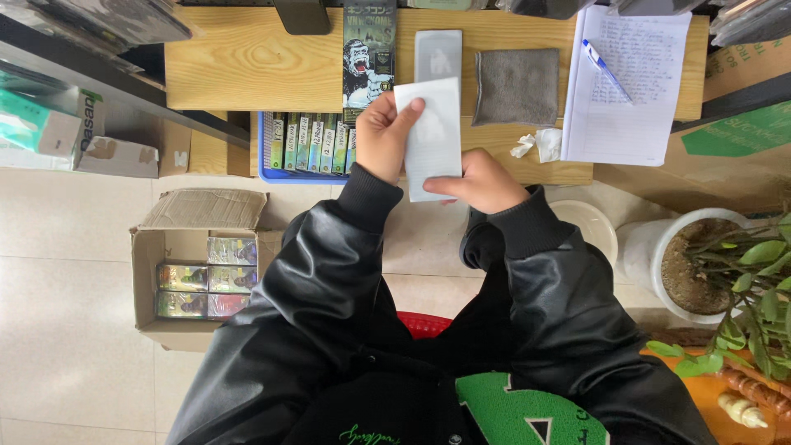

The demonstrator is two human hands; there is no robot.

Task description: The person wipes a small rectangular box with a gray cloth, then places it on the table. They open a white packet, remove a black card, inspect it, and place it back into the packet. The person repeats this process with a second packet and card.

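**Here, two hands pinch a white sheet**

Held above the wooden desk's front edge, a flat, matte white rectangular sleeve is gripped at its top by the left hand and at its lower edge by the right hand. A soft grey cloth lies beyond it. An open cardboard box stands on the pale tiled floor.

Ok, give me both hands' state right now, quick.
Left hand: closed on the top of the white sleeve, thumb over its front.
Right hand: pinching the same sleeve's lower edge.
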